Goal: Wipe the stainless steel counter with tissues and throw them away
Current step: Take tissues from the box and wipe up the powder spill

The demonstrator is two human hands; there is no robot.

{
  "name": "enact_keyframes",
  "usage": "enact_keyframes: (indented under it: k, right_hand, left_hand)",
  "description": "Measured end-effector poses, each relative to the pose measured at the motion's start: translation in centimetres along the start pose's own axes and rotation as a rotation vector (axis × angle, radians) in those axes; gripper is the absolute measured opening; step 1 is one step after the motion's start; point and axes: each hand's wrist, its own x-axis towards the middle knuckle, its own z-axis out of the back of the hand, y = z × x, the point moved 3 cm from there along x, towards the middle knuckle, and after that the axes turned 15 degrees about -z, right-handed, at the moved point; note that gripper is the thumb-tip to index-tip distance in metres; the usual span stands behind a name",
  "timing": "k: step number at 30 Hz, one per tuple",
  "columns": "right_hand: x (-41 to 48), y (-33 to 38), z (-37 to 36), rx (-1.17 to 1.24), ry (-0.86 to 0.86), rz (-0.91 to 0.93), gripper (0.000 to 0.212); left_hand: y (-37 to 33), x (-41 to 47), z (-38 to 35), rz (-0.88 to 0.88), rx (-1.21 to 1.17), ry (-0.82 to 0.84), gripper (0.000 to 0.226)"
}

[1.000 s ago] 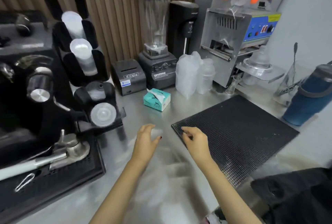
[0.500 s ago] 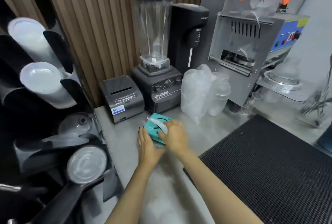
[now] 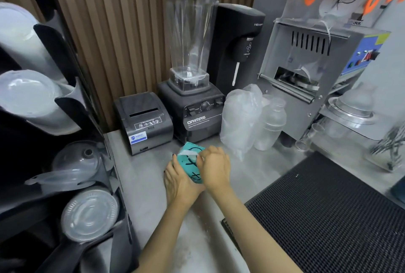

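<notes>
My left hand (image 3: 177,182) cups the box (image 3: 191,168) from its left, right hand (image 3: 215,168) pinches the tissue (image 3: 189,154) sticking out on top, so the pull looks upward, toward me

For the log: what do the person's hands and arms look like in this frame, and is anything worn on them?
The left forearm and right forearm are bare down to the frame edge, with no sleeves in view. The left hand and right hand show no gloves, watch, bracelet or rings. The left hand's fingernails carry dark polish; the right hand's nails are hidden.
</notes>
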Motion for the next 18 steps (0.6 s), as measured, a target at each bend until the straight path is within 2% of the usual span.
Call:
enact_keyframes:
  k: [6,12,18]
  right_hand:
    - [1.1,0.8,2.5,0.13,-0.168,-0.006,0.011]
    - [2.0,2.0,6.2,0.196,-0.275,0.069,0.015]
    - [2.2,2.2,12.1,0.358,-0.445,0.029,0.011]
  left_hand:
    - [0.2,0.0,-0.1,0.008,0.027,0.008,0.119]
    - [0.4,0.0,-0.2,0.017,0.04,0.015,0.117]
    - [0.5,0.0,-0.1,0.013,0.08,0.027,0.109]
